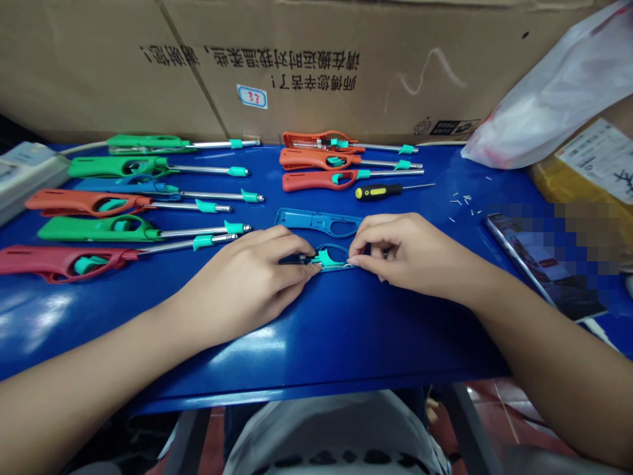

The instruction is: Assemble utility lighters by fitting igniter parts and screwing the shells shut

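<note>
Two hands met at the middle of the blue table [316,343], both pinched on one small piece. The left hand [252,277] lay knuckles up, its fingers curled and its fingertips pressed on the left end of a blue shell [341,249], an opened lighter body lying flat on the table. The right hand [400,254] gripped the shell's right end, thumb and forefinger closed at the edge of the teal trigger [326,258] seated in it. Most of the shell was hidden under the fingers.

Just behind the hands lay a second blue half [319,222], hollow side up and untouched. Beyond it a screwdriver [380,191] with a black and yellow handle lay with its tip pointing right. Behind that, three orange lighters [316,160] lay in a row. Six more lighters [99,229] in green, blue, orange and red were lined up on the left, nozzles pointing right, the nearest nozzle close to the left hand's knuckles.

A few small pins [462,200] were scattered to the right of the screwdriver, and a phone [539,264] lay near the right forearm. A cardboard box [346,66] stood along the table's far edge, with a white bag [554,99] leaning at its right.
</note>
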A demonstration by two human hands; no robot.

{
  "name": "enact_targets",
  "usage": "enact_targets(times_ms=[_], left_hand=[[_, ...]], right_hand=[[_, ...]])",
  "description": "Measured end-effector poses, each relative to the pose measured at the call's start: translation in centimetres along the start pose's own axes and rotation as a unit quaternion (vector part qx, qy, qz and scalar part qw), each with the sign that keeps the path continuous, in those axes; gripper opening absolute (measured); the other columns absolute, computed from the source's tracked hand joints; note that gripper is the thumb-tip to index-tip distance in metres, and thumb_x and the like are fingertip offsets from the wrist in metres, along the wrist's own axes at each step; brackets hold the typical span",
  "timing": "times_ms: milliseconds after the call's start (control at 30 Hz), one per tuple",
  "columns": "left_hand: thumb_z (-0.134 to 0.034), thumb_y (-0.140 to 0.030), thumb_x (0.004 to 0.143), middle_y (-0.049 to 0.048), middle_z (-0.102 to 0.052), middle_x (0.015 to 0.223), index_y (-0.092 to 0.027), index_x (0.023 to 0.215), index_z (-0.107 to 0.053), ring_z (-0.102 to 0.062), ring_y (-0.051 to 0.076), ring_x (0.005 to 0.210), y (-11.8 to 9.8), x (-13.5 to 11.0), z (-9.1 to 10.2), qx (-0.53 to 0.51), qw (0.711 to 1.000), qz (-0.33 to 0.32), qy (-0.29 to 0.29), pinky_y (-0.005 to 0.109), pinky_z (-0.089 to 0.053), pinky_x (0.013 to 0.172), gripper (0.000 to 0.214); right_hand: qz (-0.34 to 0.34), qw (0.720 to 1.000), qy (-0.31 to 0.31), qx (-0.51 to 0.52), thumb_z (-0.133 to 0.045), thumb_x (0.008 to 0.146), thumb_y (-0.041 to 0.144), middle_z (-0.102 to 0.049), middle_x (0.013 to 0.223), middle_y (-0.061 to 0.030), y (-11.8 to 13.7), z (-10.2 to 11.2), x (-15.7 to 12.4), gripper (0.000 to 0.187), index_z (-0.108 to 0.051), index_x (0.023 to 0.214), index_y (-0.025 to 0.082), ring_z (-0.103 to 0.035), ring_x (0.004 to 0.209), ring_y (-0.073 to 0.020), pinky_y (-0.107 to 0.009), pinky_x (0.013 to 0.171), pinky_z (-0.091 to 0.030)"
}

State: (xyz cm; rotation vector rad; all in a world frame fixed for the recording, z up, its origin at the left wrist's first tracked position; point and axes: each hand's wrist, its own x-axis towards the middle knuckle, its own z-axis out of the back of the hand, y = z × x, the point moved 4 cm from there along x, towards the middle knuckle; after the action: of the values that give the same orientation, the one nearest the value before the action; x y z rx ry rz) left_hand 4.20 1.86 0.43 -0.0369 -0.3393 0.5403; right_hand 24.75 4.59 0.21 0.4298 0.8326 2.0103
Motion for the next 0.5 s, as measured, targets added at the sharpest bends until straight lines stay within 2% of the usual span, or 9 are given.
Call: enact_targets(times_ms=[133, 300, 400, 500], left_hand=[[-0.056, -0.022, 0.101, 0.0103, -0.074, 0.109, -0.019, 0.111, -0.078, -0.067, 0.025, 0.093, 0.0, -0.1, 0.0, -0.001, 1.000, -0.004, -0.005, 0.039, -0.055, 0.076, 0.024], [-0.061, -0.023, 0.099, 0.0078, -0.077, 0.109, -0.018, 0.110, -0.077, -0.070, 0.024, 0.099, 0.5, -0.3, 0.1, -0.051, 0.999, 0.008, -0.012, 0.038, -0.057, 0.085, 0.020], [-0.065, -0.025, 0.097, 0.0061, -0.078, 0.107, -0.018, 0.107, -0.076, -0.071, 0.021, 0.100, 1.0, -0.2, 0.7, -0.110, 0.993, 0.029, -0.014, 0.034, -0.056, 0.089, 0.017], [-0.068, -0.028, 0.095, 0.0045, -0.076, 0.100, -0.019, 0.097, -0.077, -0.069, 0.019, 0.094, 1.3, 0.0, 1.5, -0.114, 0.992, 0.048, -0.013, 0.032, -0.055, 0.086, 0.012]], right_hand=[[-0.015, 1.000, -0.006, 0.019, -0.068, 0.086, 0.018, -0.065, 0.080, -0.0010, -0.1, 0.0, 0.0, 0.010, -0.073, 0.078, 0.017, -0.055, 0.061, -0.0086, -0.025, 0.059, -0.042], [-0.019, 1.000, -0.017, 0.009, -0.073, 0.082, 0.019, -0.061, 0.076, 0.0008, -0.1, -0.1, 0.1, 0.008, -0.072, 0.075, 0.018, -0.049, 0.058, -0.0076, -0.025, 0.055, -0.039], [-0.025, 1.000, -0.014, 0.010, -0.072, 0.083, 0.019, -0.064, 0.078, -0.0003, -0.2, -0.1, 0.2, 0.008, -0.073, 0.075, 0.018, -0.053, 0.060, -0.0087, -0.026, 0.056, -0.039], [-0.030, 0.999, -0.013, 0.008, -0.070, 0.085, 0.018, -0.066, 0.081, -0.0017, -0.2, -0.1, 0.2, 0.010, -0.074, 0.076, 0.018, -0.056, 0.064, -0.0100, -0.026, 0.057, -0.040]])
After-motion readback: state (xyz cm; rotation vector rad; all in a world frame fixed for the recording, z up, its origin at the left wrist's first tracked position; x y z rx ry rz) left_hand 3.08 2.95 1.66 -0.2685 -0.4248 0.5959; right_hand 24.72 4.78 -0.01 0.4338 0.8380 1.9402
